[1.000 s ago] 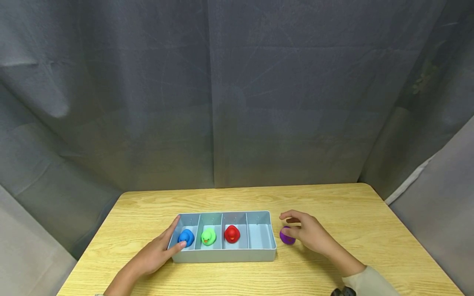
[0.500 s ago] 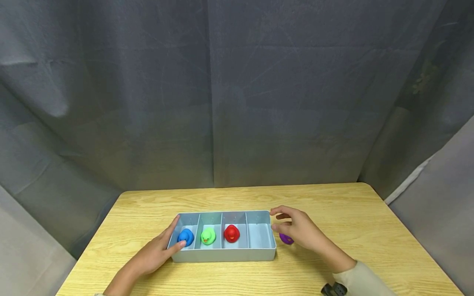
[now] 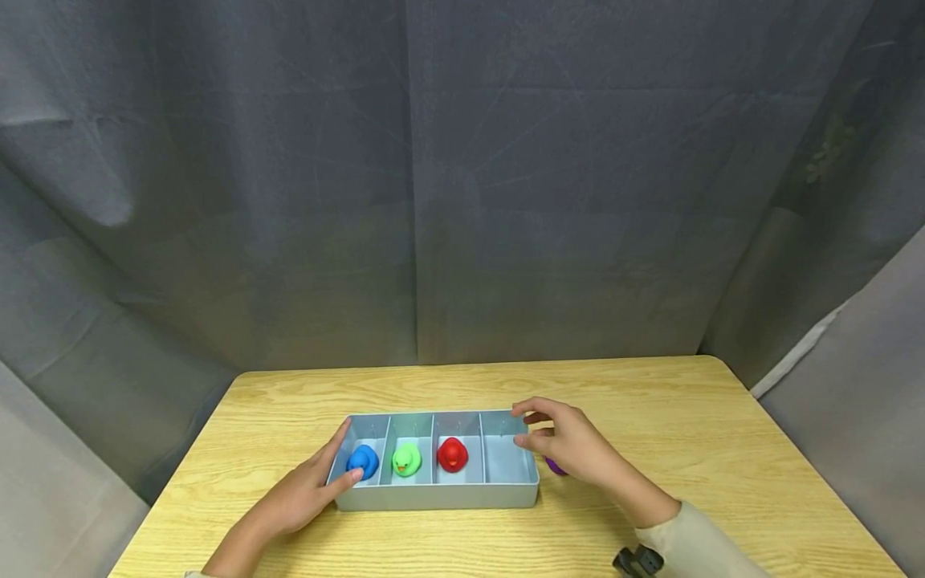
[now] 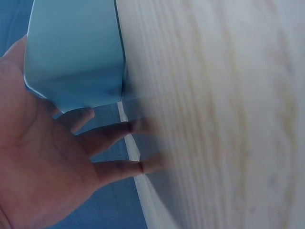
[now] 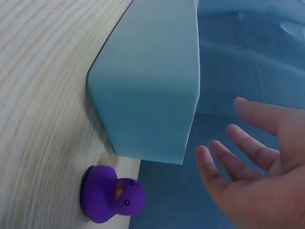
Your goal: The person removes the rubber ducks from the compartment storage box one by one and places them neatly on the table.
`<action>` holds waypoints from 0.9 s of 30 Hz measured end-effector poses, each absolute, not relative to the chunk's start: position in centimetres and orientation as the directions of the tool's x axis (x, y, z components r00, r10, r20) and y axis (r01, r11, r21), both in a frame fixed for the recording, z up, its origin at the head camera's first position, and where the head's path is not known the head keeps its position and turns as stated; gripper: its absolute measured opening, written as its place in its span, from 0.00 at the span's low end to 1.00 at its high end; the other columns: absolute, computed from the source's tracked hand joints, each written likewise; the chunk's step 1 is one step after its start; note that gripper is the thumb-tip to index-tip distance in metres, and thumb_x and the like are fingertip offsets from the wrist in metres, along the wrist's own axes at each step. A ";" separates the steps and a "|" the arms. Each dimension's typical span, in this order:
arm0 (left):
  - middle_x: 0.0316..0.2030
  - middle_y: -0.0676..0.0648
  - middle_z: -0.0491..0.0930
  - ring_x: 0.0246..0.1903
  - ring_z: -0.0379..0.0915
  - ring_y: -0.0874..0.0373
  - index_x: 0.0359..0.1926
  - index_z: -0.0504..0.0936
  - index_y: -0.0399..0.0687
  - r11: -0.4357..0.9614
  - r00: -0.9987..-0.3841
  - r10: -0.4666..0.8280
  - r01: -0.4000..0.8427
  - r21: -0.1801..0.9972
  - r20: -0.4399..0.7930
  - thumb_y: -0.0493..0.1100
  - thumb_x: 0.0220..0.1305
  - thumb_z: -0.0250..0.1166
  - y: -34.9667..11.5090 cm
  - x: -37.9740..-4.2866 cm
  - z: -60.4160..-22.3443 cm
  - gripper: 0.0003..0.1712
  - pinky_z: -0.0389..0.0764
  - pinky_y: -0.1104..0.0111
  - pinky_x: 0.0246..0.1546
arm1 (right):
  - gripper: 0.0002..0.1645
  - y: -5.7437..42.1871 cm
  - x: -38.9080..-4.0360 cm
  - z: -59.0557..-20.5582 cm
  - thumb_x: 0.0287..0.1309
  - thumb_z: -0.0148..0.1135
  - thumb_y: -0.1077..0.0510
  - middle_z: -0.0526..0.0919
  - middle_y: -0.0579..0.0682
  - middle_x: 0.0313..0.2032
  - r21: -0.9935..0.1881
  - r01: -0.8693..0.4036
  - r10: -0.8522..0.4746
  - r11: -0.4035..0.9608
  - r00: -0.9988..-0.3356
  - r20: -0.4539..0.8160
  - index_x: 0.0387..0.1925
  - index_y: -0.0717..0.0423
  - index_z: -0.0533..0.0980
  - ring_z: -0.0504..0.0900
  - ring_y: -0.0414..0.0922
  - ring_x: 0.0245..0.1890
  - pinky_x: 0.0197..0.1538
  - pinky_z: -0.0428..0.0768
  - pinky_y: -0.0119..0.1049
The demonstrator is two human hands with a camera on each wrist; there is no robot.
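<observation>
A grey-blue box (image 3: 438, 498) with several compartments sits on the table. Inside are a blue rubber duck (image 3: 364, 460), a green one (image 3: 407, 459) and a red one (image 3: 452, 454), each in its own compartment. My left hand (image 3: 303, 494) rests against the box's left end, thumb over the front rim, fingers fairly straight; in the left wrist view some fingertips reach the table. My right hand (image 3: 571, 441) holds nothing, its fingertips over the box's right end. A purple rubber duck (image 5: 107, 194) stands on the table beside that end, mostly covered by the right hand in the head view.
The light wooden table (image 3: 650, 385) ends at a straight back edge. Grey curtains (image 3: 564, 201) hang behind it and at both sides. A small black device (image 3: 637, 560) is at the right sleeve.
My right hand has moved left, from over the purple duck to the right end of the box, holding nothing. The purple duck stays on the table. My left hand keeps its place.
</observation>
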State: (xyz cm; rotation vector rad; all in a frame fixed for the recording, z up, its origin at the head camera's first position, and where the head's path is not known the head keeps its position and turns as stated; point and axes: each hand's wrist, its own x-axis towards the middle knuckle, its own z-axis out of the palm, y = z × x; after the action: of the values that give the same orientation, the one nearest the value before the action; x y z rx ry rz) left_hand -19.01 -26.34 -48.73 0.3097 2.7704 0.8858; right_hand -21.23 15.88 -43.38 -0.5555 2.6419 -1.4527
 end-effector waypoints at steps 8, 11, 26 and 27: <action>0.81 0.39 0.46 0.76 0.51 0.30 0.84 0.35 0.67 0.793 -0.954 0.264 0.130 0.596 -0.142 0.70 0.76 0.51 -26.4 -19.1 -48.8 0.49 0.60 0.33 0.69 | 0.17 14.9 -21.2 -43.1 0.64 0.72 0.60 0.83 0.55 0.57 -0.832 -0.318 -0.385 0.455 -0.913 0.138 0.54 0.55 0.82 0.80 0.61 0.59 0.58 0.82 0.51; 0.81 0.39 0.46 0.76 0.51 0.30 0.84 0.35 0.67 0.792 -0.954 0.264 0.131 0.596 -0.142 0.70 0.76 0.51 -26.4 -19.1 -48.8 0.49 0.60 0.34 0.69 | 0.17 14.4 -21.2 -43.2 0.64 0.72 0.60 0.83 0.56 0.57 -0.834 -0.333 -0.401 0.441 -0.904 0.149 0.53 0.55 0.82 0.80 0.62 0.58 0.59 0.82 0.53; 0.81 0.39 0.47 0.75 0.52 0.30 0.84 0.35 0.68 0.794 -0.954 0.265 0.135 0.593 -0.139 0.70 0.76 0.51 -26.4 -19.0 -48.8 0.49 0.60 0.34 0.69 | 0.19 11.7 -21.3 -44.2 0.62 0.73 0.61 0.84 0.58 0.56 -0.843 -0.344 -0.452 0.414 -0.882 0.138 0.54 0.55 0.81 0.80 0.63 0.59 0.60 0.79 0.59; 0.81 0.39 0.47 0.75 0.52 0.30 0.84 0.35 0.68 0.794 -0.954 0.265 0.134 0.593 -0.139 0.70 0.76 0.51 -26.4 -19.1 -48.8 0.49 0.60 0.34 0.69 | 0.19 11.6 -21.3 -44.2 0.62 0.73 0.61 0.84 0.59 0.56 -0.842 -0.344 -0.455 0.415 -0.880 0.135 0.54 0.55 0.81 0.80 0.63 0.59 0.60 0.79 0.59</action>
State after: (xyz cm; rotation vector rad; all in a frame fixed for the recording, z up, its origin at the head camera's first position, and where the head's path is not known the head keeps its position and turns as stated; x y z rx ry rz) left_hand -19.06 -26.41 -48.81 0.3122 2.7684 0.8914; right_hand -21.30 11.58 -44.21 -0.7217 2.5453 -1.4721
